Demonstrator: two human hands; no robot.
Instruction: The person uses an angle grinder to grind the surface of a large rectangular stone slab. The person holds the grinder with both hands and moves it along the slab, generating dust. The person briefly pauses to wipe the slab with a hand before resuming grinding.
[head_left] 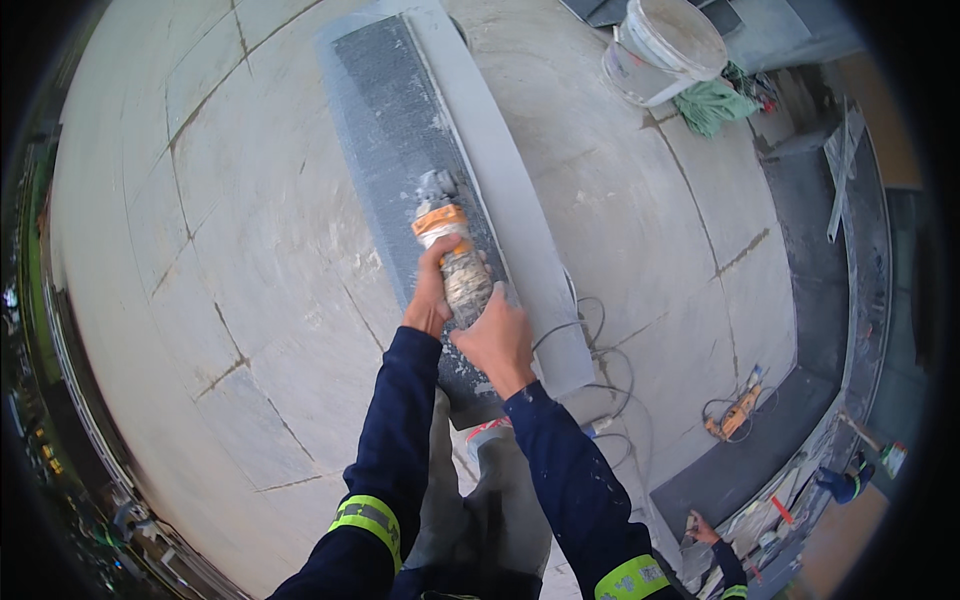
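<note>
Both hands (pixel 500 335) are curled around a dusty orange-collared power tool (pixel 466 280) over a dark slab (pixel 385 105).

Grinder (pixel 462 265) held two-handed over a dark slab (pixel 385 110)
Left hand (pixel 430 295) wraps the body, right hand (pixel 500 338) the rear; a pale strip (pixel 515 210) edges the slab's right side, a bucket (pixel 637 75) and green cloth (pixel 712 106) sit off its upper right, a cord (pixel 631 380) curls by its lower right.

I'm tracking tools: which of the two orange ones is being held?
The angle grinder, gripped by the left hand and right hand; the other orange tool lies unheld, lower right.
</note>
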